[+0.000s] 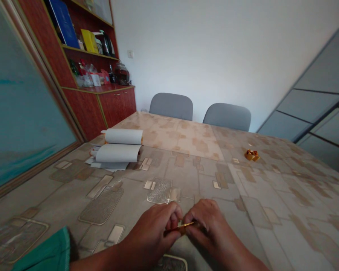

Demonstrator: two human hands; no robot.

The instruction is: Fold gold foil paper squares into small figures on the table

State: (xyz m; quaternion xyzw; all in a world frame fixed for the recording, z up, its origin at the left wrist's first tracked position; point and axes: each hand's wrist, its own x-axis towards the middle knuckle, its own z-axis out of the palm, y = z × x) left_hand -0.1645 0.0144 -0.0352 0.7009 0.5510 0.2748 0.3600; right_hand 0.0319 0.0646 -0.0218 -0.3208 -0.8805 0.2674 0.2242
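Both my hands meet low in the middle of the view, just above the table, around a small shiny piece of gold paper (183, 226). My left hand (161, 224) pinches its left end between thumb and bent fingers. The right end sits between the thumb and fingers of my right hand (207, 222). Most of the paper is hidden by the fingers, so its full shape cannot be made out. Farther off on the right lies a small cluster of folded gold and red pieces (252, 154). Curled white-backed paper sheets (118, 152) with orange edges are stacked at the left.
A patterned cloth covers the table (186, 180). Two grey chairs (171, 105) stand at its far side by the white wall. A red-brown cabinet (117, 103) with several items on its shelves is at the back left. A green sleeve or cloth (45, 254) shows at lower left.
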